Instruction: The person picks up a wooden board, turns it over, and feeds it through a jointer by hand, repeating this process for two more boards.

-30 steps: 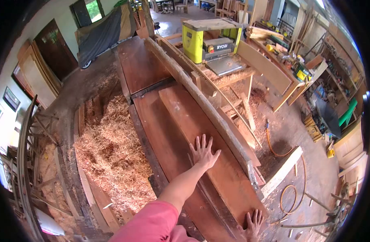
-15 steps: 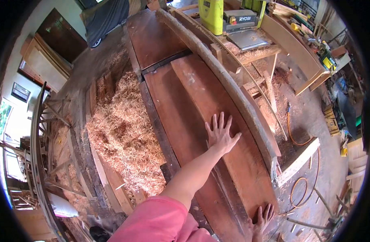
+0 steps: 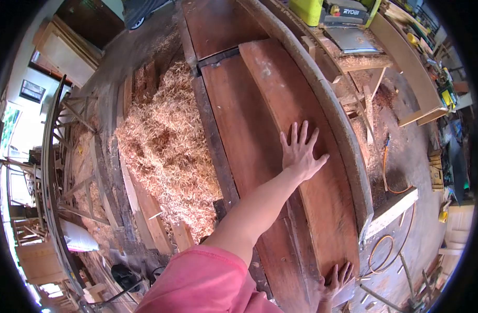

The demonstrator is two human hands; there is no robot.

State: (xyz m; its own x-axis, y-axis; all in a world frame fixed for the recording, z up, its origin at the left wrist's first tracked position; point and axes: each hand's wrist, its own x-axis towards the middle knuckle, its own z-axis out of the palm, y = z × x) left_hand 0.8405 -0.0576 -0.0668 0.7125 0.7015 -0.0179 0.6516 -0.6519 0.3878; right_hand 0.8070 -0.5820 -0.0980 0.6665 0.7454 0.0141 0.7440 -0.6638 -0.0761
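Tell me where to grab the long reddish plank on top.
Grip its near end edge, coming from the person's side, where the right hand lies. The plank is long and flat on a wider board, a rough slab along its right edge, so probably only that end is free.

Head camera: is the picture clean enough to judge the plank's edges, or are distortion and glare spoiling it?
Head view: strong fisheye, so the plank looks bowed and the corners are black; daylight is even and the wood around the left hand is sharp; the opening at far left is blown out; the right hand sits in the warped bottom edge.
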